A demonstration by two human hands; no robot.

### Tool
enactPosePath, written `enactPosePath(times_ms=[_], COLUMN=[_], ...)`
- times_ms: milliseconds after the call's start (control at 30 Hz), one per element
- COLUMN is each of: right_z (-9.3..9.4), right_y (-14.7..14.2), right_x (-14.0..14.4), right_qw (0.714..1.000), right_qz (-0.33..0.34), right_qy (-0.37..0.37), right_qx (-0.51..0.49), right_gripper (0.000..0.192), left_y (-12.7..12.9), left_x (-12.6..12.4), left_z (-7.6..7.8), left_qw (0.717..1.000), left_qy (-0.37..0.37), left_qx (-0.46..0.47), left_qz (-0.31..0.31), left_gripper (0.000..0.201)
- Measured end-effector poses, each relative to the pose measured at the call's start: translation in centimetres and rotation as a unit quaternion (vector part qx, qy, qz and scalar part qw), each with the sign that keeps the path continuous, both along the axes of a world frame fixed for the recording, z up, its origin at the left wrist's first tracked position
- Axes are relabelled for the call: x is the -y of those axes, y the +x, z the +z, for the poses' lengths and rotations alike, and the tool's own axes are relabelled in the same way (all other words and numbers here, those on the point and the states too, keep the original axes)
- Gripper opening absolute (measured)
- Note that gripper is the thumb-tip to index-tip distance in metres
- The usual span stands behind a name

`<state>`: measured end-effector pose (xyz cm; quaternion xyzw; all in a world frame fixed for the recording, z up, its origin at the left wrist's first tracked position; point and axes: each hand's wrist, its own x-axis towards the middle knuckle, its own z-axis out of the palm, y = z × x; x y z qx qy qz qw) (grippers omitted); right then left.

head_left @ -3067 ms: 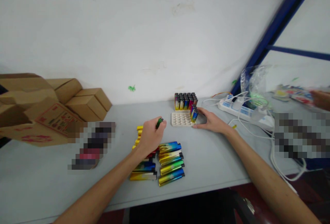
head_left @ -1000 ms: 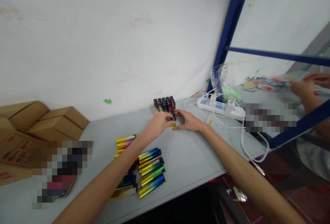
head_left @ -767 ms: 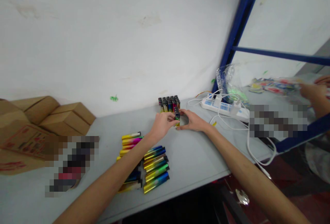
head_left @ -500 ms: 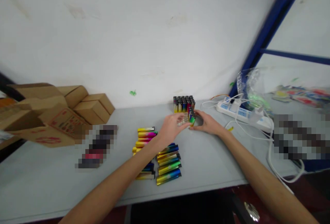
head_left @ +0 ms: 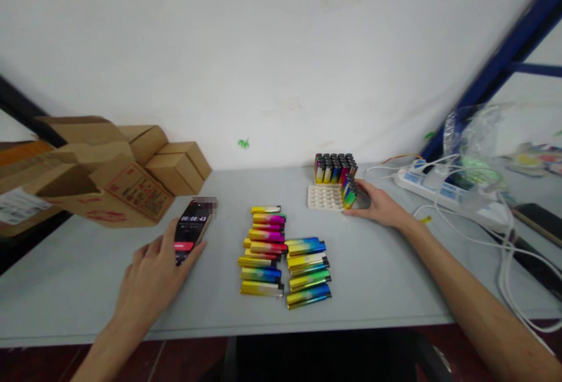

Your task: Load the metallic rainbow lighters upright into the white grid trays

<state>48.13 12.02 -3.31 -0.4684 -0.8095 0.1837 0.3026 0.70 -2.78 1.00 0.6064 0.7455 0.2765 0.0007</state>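
On the left of the table my left hand [head_left: 151, 268] is closed round the lower part of a phone [head_left: 192, 221], its thumb along the right edge. The phone's dark screen shows a running timer. My right hand [head_left: 375, 203] curves round the right end of a white tray [head_left: 324, 197] with rows of holes, thumb and fingers at its near and far sides. A row of metallic lighters [head_left: 349, 192] stands upright in the tray beside that hand. Loose gradient-coloured lighters [head_left: 261, 275] lie on their sides in a left column, more lighters [head_left: 308, 279] in a right one.
Behind the tray, a block of upright lighters [head_left: 334, 170] stands near the wall. An opened cardboard box [head_left: 127, 191] and smaller boxes [head_left: 180, 165] are at the left. On the right lie a power strip [head_left: 452, 194], white cables [head_left: 504, 268], clear plastic and another phone [head_left: 542, 221].
My left hand has left the tray and moved left onto the phone. My right hand stays at the tray's right end. The view has shifted, so more of the tray shows.
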Motion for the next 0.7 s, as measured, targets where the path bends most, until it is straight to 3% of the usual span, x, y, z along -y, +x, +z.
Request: enactPosePath(times_ms=[100, 267, 400, 533, 700], right_z=[0.0, -0.1, -0.2, -0.2, -0.1], right_y=[0.0, 0.1, 0.1, 0.2, 0.2], right_x=[0.1, 0.1, 0.0, 0.0, 0.1], right_qw=[1.000, 1.000, 0.999, 0.999, 0.998], right_qz=[-0.007, -0.008, -0.013, -0.021, -0.029], right_qy=[-0.003, -0.001, -0.003, -0.008, -0.007], right_qx=[0.010, 0.023, 0.033, 0.045, 0.054], right_gripper=[0.084, 0.086, 0.086, 0.087, 0.086], left_y=[-1.0, -1.3, 0.0, 1.9, 4.4], left_x=[-0.8, -1.5, -0.5, 1.1, 3.1], left_z=[-0.2, 0.4, 0.4, 0.5, 2.2], left_qw=[0.997, 0.997, 0.996, 0.987, 0.972], left_qy=[-0.019, 0.014, 0.049, 0.132, 0.191], left_qx=[-0.072, -0.077, -0.073, -0.086, -0.133], left_qz=[0.009, 0.023, 0.001, -0.006, 0.011], left_gripper=[0.073, 0.088, 0.081, 0.086, 0.096])
